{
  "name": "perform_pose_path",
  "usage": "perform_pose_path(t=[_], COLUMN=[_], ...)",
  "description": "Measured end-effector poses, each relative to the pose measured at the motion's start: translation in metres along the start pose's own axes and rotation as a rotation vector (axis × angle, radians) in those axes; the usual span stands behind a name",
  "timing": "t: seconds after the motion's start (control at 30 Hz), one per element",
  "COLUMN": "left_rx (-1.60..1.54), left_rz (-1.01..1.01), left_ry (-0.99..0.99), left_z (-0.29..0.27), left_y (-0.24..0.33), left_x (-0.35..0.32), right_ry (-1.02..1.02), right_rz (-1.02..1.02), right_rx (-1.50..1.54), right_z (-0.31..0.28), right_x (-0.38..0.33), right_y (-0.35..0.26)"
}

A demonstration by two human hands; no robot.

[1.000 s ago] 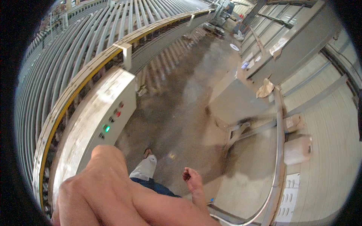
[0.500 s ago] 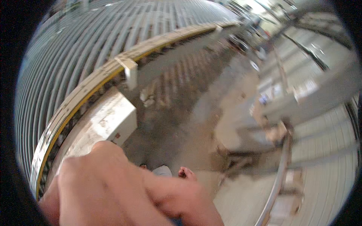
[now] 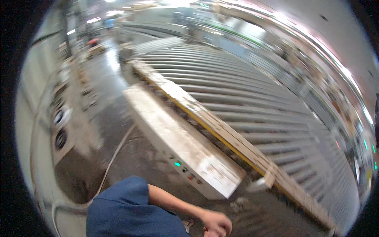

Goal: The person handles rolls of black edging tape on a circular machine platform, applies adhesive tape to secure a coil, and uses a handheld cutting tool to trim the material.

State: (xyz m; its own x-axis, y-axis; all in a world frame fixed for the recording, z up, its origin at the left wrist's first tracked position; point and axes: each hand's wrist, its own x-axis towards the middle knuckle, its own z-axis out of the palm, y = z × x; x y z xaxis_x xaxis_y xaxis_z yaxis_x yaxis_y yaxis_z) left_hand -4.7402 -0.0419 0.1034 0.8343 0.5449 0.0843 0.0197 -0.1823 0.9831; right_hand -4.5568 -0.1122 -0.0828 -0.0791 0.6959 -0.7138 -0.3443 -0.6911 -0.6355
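Note:
From the lower edge, an arm in a short dark blue sleeve (image 3: pixel 130 209) reaches to the right, and I take it for my left arm. At its end, low in the picture, is my left hand (image 3: pixel 216 222). The fingers bend downward but are smeared by motion, and whether they hold anything does not show. A small patch of skin below it, cut by the lower edge, could be its thumb or part of my other hand. Nearest to the hand stands a long white control box (image 3: pixel 221 183) with a lit green button (image 3: pixel 177 164); the hand is apart from it.
A wide roller conveyor (image 3: pixel 241 106) runs beyond the box, edged by a pale rail with a yellow stripe (image 3: pixel 221 132). A pale hose or cable (image 3: pixel 116 152) lies on the dark, wet-looking floor at left. Black ring-shaped items (image 3: pixel 60 139) lie near the left wall.
The view has swung round: the conveyor has shifted from the left to the right. The large bare hand or arm close to the camera is gone; the sleeved arm and smaller hand now show.

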Motion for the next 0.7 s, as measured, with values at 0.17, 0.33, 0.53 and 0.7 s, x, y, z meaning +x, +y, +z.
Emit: perform_pose_path(t=[0.17, 0.33, 0.53, 0.7], left_rx=[0.477, 0.715, 0.863, 0.932], left_rz=[0.351, 0.222, 0.184, 0.197], left_ry=[0.069, 0.251, 0.386, 0.435], left_z=[0.073, 0.053, 0.043, 0.043], left_y=[-0.082, -0.068, -0.068, -0.063], left_x=[0.041, 0.031, 0.001, -0.016], right_ry=[-0.313, -0.547, -0.767, -0.889], right_rz=[0.044, 0.013, -0.017, 0.084], right_rx=[-0.404, -0.585, -0.672, -0.703], right_z=[0.048, 0.118, 0.195, 0.225], right_x=[0.031, 0.029, 0.011, 0.021], right_y=[-0.054, -0.075, -0.054, -0.028])
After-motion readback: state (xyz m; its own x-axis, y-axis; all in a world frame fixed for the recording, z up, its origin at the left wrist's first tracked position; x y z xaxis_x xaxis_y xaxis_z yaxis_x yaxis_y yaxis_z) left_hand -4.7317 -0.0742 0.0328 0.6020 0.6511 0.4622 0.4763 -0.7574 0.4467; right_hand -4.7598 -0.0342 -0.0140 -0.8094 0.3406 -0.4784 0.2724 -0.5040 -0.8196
